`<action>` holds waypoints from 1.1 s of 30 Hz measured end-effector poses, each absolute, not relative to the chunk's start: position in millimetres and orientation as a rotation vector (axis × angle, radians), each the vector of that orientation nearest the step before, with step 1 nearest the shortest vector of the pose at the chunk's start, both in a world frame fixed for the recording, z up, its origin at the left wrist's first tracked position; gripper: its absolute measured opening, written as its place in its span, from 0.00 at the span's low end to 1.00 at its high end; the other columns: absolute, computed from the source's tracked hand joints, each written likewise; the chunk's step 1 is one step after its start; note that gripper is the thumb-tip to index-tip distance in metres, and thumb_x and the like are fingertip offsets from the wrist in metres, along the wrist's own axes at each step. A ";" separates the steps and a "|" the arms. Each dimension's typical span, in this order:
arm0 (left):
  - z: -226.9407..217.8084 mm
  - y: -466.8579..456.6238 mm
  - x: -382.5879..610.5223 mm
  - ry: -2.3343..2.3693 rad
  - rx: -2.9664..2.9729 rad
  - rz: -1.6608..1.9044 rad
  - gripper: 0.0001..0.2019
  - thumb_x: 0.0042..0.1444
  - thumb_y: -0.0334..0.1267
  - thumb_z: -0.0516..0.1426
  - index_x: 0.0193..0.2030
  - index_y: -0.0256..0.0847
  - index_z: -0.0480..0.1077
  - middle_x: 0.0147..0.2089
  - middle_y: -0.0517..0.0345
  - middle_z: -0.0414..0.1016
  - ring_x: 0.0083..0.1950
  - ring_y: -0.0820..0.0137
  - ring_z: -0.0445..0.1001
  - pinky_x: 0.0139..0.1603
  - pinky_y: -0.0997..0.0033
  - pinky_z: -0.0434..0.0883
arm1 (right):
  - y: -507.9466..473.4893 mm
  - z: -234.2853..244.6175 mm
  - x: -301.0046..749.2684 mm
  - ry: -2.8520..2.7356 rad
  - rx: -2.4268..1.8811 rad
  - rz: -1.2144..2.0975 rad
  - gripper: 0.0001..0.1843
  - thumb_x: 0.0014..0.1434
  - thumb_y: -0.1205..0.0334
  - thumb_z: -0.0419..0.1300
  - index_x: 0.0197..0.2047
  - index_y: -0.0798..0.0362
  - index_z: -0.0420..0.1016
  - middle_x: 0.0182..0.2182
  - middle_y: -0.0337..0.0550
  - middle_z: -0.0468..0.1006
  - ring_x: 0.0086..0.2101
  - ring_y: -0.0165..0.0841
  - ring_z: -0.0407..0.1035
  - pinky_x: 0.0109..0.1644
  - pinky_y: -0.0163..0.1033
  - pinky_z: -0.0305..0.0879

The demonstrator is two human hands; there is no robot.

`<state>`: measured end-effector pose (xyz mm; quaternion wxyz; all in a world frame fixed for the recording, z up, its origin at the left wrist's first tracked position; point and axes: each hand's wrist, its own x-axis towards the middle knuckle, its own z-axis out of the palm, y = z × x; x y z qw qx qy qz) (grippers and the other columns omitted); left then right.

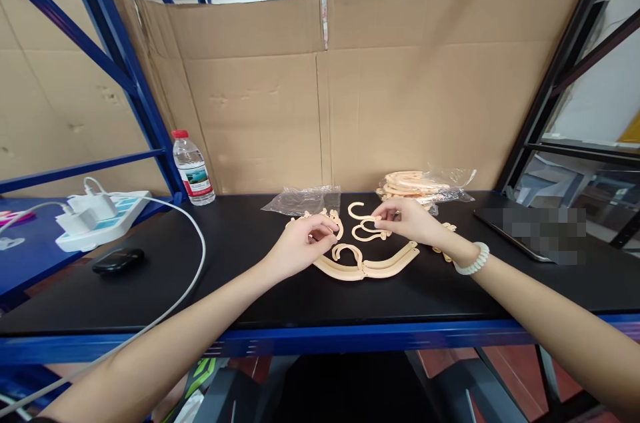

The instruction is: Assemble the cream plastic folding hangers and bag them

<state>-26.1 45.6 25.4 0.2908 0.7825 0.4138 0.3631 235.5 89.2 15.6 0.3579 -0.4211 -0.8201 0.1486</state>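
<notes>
A beige folding clothes hanger (364, 271) lies on the black tabletop, its arms spread and its curved hook (347, 249) pointing away from me. Just left of it, my left hand (306, 243) is closed, thumb and fingertips together; what they hold, if anything, is hidden. Behind that hand are several small beige parts (333, 215). My right hand (413, 221) is closed in a pinch at the end of a loose beige hook (356, 211). Another curved beige piece (363, 233) lies just below its fingertips. More small parts (445, 249) are partly covered by my right wrist.
Behind my hands lie a clear plastic bag (303, 199) and a bag of beige hangers (413, 184). A water bottle (193, 169), power strip (105, 217), black object (119, 261) and white cable (200, 256) are at left. A dark flat device (505, 233) lies at right.
</notes>
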 end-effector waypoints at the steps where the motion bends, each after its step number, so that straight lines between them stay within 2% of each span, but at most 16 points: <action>1: 25.2 45.0 -24.8 1.083 2.019 0.966 0.09 0.54 0.41 0.60 0.38 0.39 0.75 0.36 0.54 0.80 0.37 0.66 0.78 0.39 0.65 0.75 | 86.2 17.9 234.0 -2.091 -1.062 0.395 0.12 0.56 0.56 0.62 0.37 0.56 0.79 0.29 0.44 0.78 0.30 0.34 0.73 0.32 0.39 0.70; 4: 23.4 42.5 -19.0 1.003 1.826 0.938 0.14 0.57 0.46 0.59 0.43 0.37 0.74 0.40 0.50 0.81 0.33 0.69 0.78 0.39 0.64 0.77 | 70.8 23.2 223.5 -2.056 -0.979 0.404 0.13 0.59 0.54 0.61 0.41 0.55 0.78 0.33 0.45 0.78 0.34 0.34 0.73 0.33 0.38 0.70; 7: 20.1 39.9 -12.5 0.935 1.674 0.964 0.17 0.58 0.49 0.59 0.45 0.37 0.73 0.44 0.49 0.80 0.31 0.72 0.78 0.40 0.64 0.77 | 51.6 24.6 209.0 -2.118 -0.877 0.361 0.08 0.58 0.58 0.64 0.39 0.52 0.79 0.33 0.43 0.77 0.34 0.34 0.71 0.34 0.37 0.68; 10: 18.5 38.8 -10.3 0.902 1.571 1.038 0.15 0.56 0.49 0.61 0.39 0.37 0.73 0.37 0.53 0.79 0.30 0.73 0.76 0.37 0.68 0.76 | 40.5 25.6 203.7 -2.248 -0.745 0.322 0.07 0.60 0.59 0.63 0.38 0.53 0.79 0.33 0.43 0.77 0.34 0.33 0.71 0.36 0.37 0.67; 13: 20.6 38.8 -13.6 0.889 1.504 1.092 0.14 0.55 0.48 0.63 0.35 0.37 0.74 0.32 0.57 0.77 0.30 0.74 0.75 0.36 0.72 0.74 | 45.2 32.0 218.7 -2.358 -0.690 0.332 0.11 0.62 0.54 0.61 0.41 0.53 0.78 0.35 0.45 0.79 0.34 0.34 0.72 0.38 0.38 0.67; 16: 23.7 38.3 -17.5 0.899 1.455 1.111 0.14 0.54 0.47 0.64 0.36 0.37 0.75 0.32 0.58 0.77 0.30 0.76 0.75 0.35 0.75 0.73 | 62.1 41.6 251.5 -2.282 -1.004 0.176 0.15 0.64 0.52 0.56 0.44 0.52 0.78 0.36 0.45 0.80 0.34 0.34 0.72 0.36 0.38 0.65; 18: 25.0 37.4 -18.6 0.911 1.434 1.106 0.13 0.54 0.46 0.64 0.35 0.36 0.75 0.32 0.58 0.77 0.30 0.76 0.75 0.34 0.76 0.72 | 74.6 45.0 274.6 -2.266 -1.272 0.066 0.16 0.64 0.51 0.54 0.40 0.52 0.78 0.35 0.45 0.80 0.32 0.34 0.71 0.36 0.38 0.64; 20: 25.4 36.3 -18.6 0.923 1.421 1.100 0.13 0.53 0.46 0.65 0.34 0.36 0.75 0.31 0.58 0.77 0.29 0.76 0.75 0.33 0.77 0.72 | 84.6 43.3 291.2 -2.298 -1.407 0.058 0.14 0.59 0.54 0.58 0.31 0.54 0.78 0.26 0.43 0.78 0.27 0.34 0.69 0.31 0.37 0.61; 23: 25.0 35.1 -18.9 0.941 1.417 1.097 0.14 0.52 0.47 0.65 0.31 0.35 0.74 0.30 0.58 0.77 0.29 0.77 0.74 0.32 0.78 0.71 | 92.1 33.7 298.8 -2.357 -1.578 0.064 0.14 0.51 0.58 0.63 0.18 0.53 0.71 0.16 0.38 0.72 0.21 0.32 0.64 0.26 0.36 0.54; 27: 23.8 34.7 -21.3 0.958 1.422 1.099 0.15 0.52 0.47 0.65 0.30 0.36 0.73 0.30 0.59 0.77 0.29 0.77 0.74 0.32 0.78 0.70 | 92.3 23.9 288.9 -2.345 -1.775 0.022 0.17 0.47 0.59 0.66 0.15 0.52 0.64 0.14 0.38 0.67 0.20 0.32 0.63 0.25 0.36 0.49; 33: 22.8 35.1 -22.4 0.957 1.426 1.088 0.14 0.53 0.47 0.65 0.30 0.36 0.73 0.31 0.59 0.77 0.29 0.77 0.74 0.32 0.78 0.70 | 93.0 20.4 278.5 -2.217 -1.935 -0.038 0.19 0.47 0.64 0.62 0.13 0.51 0.57 0.14 0.40 0.64 0.23 0.36 0.67 0.27 0.37 0.49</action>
